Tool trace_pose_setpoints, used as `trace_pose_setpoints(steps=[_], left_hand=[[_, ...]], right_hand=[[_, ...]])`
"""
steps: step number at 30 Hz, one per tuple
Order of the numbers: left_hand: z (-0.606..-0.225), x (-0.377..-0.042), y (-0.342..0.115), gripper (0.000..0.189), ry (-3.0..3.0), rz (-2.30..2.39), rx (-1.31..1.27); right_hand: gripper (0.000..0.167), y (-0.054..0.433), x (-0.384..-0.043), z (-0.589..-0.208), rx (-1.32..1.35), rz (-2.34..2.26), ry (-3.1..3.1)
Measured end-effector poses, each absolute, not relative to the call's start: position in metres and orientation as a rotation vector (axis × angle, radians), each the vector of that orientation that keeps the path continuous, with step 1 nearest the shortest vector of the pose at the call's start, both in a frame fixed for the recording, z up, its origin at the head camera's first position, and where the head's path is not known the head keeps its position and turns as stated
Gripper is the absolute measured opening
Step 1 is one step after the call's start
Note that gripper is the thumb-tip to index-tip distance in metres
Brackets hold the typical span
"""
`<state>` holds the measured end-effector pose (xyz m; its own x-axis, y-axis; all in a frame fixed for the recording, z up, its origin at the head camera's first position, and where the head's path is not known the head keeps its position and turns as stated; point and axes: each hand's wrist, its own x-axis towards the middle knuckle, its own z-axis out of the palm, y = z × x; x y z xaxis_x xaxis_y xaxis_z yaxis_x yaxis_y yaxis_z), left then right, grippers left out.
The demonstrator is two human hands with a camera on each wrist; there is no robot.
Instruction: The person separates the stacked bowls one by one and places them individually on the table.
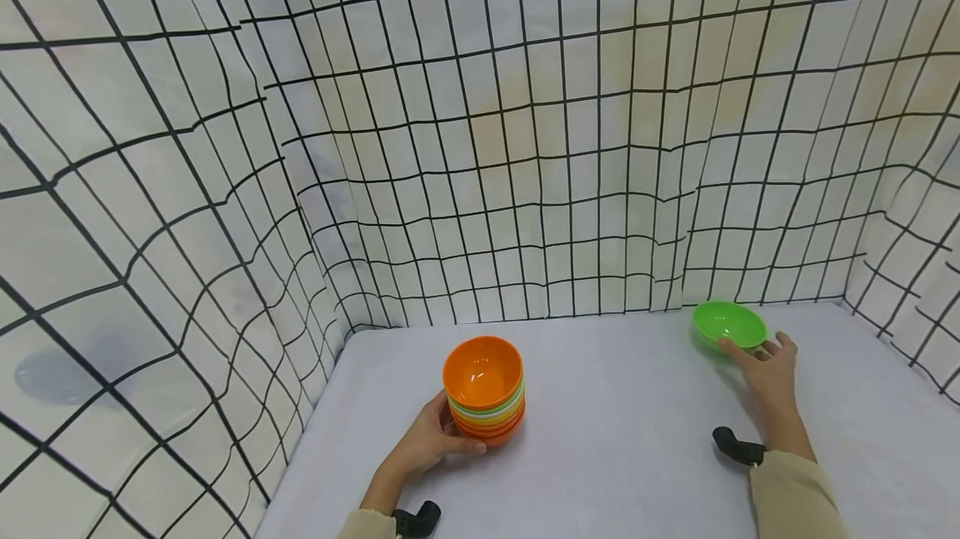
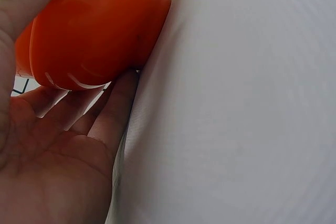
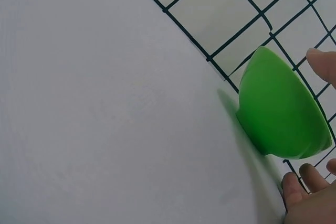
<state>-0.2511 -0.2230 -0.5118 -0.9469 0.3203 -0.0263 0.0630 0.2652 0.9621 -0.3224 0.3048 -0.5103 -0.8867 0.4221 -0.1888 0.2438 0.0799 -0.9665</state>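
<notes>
Head view first: white worktop (image 1: 607,431), and a stack of bowls (image 1: 489,424) sits on it toward the left edge, upright, an orange bowl (image 1: 482,372) on top with green, white, yellow and more orange showing below. Left hand (image 1: 426,445) has it low down, thumb across the near side, fingers round the left. Over by the far right corner, close to the back edge, there's a single green bowl (image 1: 729,323), opening up. Right hand (image 1: 771,374) is at its near right side, thumb by the rim, fingers spread.

Left wrist cam: close-up of glossy orange, thumb on one side, fingers slightly apart on the other, the lowest one right down by the worktop. Looks like a proper hold to me, though I can't tell how hard it's squeezing.

Right wrist cam: the green one stands on its foot, thumb and fingertips either side with gaps showing, so not clamped. Looks like thin plastic: I'd guess light, fairly stiff, a bit slick, not very breakable. Best hold is probably thumb on the rim, fingers under the flare. The stack should be heavier, so low and wide makes sense there.
</notes>
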Motion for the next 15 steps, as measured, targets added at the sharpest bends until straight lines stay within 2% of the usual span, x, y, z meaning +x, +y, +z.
trace_pose_setpoints(steps=[8, 15], left_hand=[[-0.513, -0.252, -0.224, 0.088, 2.298, 1.761, 0.332], [-0.512, -0.251, -0.223, 0.087, 2.308, 1.753, 0.334]], right_hand=[[0.104, 0.287, -0.316, -0.486, -0.680, 1.762, -2.076], [0.092, 0.255, -0.309, -0.449, -0.428, 1.723, -2.100]])
